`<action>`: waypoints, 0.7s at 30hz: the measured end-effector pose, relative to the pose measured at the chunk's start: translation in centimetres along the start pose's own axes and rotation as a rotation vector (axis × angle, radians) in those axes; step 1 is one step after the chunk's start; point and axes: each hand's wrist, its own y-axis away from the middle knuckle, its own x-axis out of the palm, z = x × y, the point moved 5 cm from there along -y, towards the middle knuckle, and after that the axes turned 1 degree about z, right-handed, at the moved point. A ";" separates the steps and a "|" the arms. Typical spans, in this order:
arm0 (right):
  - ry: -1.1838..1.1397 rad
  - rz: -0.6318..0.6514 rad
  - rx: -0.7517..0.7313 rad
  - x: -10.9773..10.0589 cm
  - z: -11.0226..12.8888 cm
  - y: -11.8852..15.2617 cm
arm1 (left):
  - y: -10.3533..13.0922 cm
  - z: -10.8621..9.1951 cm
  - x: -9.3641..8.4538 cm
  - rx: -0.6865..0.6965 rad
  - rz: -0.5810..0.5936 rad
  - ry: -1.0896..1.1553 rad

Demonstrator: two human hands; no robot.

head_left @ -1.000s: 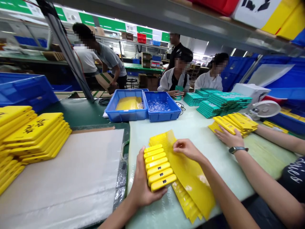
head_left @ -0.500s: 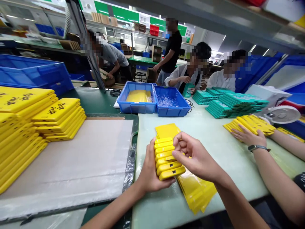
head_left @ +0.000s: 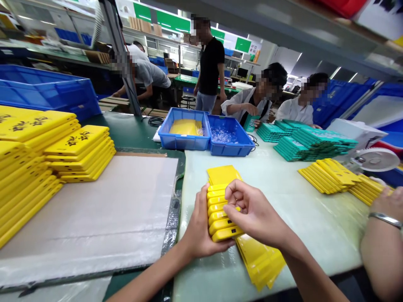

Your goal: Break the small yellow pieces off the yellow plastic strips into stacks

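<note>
My left hand (head_left: 200,226) is wrapped round a stack of yellow power banks (head_left: 217,219), holding them tilted with their port ends towards me. Dark ports show on the lower ones. At the front of this stack, my right hand (head_left: 252,209) has thumb and forefinger pinched together. A small yellow bit shows by these fingers; what they grip is too small to make out. Below the stack, flat yellow sleeves (head_left: 261,258) lie fanned out on the pale mat. Another yellow sheet (head_left: 224,174) lies just behind it.
Tall stacks of printed yellow power banks (head_left: 78,142) stand at left by a white board (head_left: 126,209). Two blue bins (head_left: 185,143) sit ahead. Teal packs (head_left: 315,140), yellow packs (head_left: 327,176) and a fan (head_left: 378,160) are at right, near a co-worker's hand (head_left: 388,203).
My right hand has shifted slightly down and left against the stack. The co-worker at right has let go of the yellow packs and drawn the hand back. A standing person behind has turned.
</note>
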 end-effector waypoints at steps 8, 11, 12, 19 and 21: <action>0.126 0.002 0.025 -0.1 0.3 -0.1 | -0.1 -0.1 0.1 0.029 0.018 0.004; 0.323 -0.064 0.089 -1.0 0.0 -0.1 | -0.2 -0.3 0.1 0.046 0.012 0.002; 0.369 -0.086 0.113 -1.3 -0.2 -0.2 | -0.2 -0.3 0.0 0.045 0.005 -0.001; -0.108 0.125 0.101 -1.5 -3.6 -0.2 | -0.1 0.0 0.1 0.007 0.015 0.031; -0.084 0.020 0.087 -3.0 -6.0 -0.5 | -0.2 -0.1 0.0 0.008 0.013 0.025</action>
